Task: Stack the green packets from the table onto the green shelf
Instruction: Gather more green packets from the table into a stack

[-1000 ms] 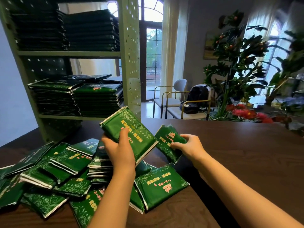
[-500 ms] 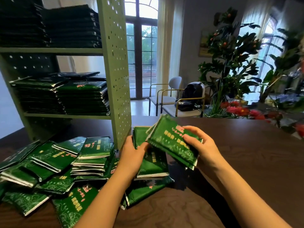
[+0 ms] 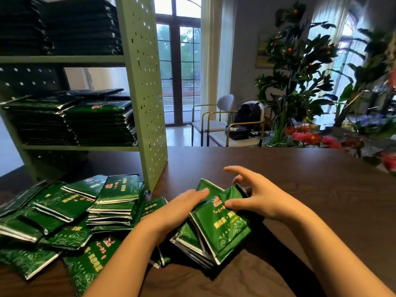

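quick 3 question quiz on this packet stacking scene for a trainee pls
1. True or false: the green shelf already holds stacked packets.
2. Where is the dark bag? A on a chair; B on the table; C on the shelf.
3. Fill in: the thumb resting on the top packet of the pile between the hands belongs to the ____ hand.
Key: 1 true; 2 A; 3 right hand.
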A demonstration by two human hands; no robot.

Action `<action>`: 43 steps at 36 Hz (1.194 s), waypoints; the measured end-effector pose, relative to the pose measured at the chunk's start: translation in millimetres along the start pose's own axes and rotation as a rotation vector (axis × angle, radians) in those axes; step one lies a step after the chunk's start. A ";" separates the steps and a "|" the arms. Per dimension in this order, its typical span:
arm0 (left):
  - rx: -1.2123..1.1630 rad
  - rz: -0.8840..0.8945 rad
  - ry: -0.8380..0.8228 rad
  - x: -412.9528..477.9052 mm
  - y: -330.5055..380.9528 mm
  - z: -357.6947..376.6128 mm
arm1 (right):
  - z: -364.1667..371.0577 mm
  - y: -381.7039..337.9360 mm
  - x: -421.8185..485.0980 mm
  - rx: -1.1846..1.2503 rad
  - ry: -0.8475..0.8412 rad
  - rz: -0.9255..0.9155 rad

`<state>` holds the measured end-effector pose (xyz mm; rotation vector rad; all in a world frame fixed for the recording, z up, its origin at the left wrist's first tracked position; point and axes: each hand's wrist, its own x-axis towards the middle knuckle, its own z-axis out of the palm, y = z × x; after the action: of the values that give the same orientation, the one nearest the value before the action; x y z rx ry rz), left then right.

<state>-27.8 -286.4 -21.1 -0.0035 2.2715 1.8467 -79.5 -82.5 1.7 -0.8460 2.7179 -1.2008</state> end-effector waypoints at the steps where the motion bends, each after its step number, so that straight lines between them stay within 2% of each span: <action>1: -0.002 0.001 -0.005 1.1 0.5 1.0 | 0.7 1.2 0.3 0.002 0.049 -0.007; 5: -0.039 -0.001 -0.055 1.1 1.0 2.1 | 4.2 1.9 2.6 0.019 0.166 -0.080; 10: -0.180 -0.053 -0.037 -0.5 0.7 1.0 | 14.6 -4.5 -0.6 -0.073 0.220 -0.196; 13: -0.160 -0.009 -0.079 -1.2 -1.0 1.2 | 20.2 -10.0 -2.6 -0.129 0.192 -0.258; 16: -0.037 0.051 -0.146 -3.0 -1.0 -1.2 | 24.5 -15.3 -3.7 -0.027 0.128 -0.307; 20: 0.002 0.079 -0.181 -4.3 -2.5 -4.1 | 28.1 -16.3 -3.9 0.100 0.116 -0.333; 26: 0.006 0.103 -0.152 -4.8 -2.2 -5.1 | 33.8 -11.4 0.4 0.152 0.220 -0.356; 31: -0.139 0.113 -0.052 -5.1 3.7 -10.3 | 36.3 -4.9 6.4 0.259 0.394 -0.307; 35: -0.403 0.111 0.152 -3.4 8.2 -16.8 | 38.7 0.3 11.0 0.394 0.432 -0.157; 39: -0.663 0.072 0.346 3.1 6.4 -24.0 | 49.1 3.6 11.0 0.273 0.345 -0.074; 43: -0.774 0.047 0.399 3.8 5.3 -29.6 | 60.3 1.5 7.6 0.054 0.128 -0.044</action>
<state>-37.1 -313.4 -11.0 -0.4759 1.5914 2.8234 -71.1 -125.8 -40.1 -0.8551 2.7639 -1.3766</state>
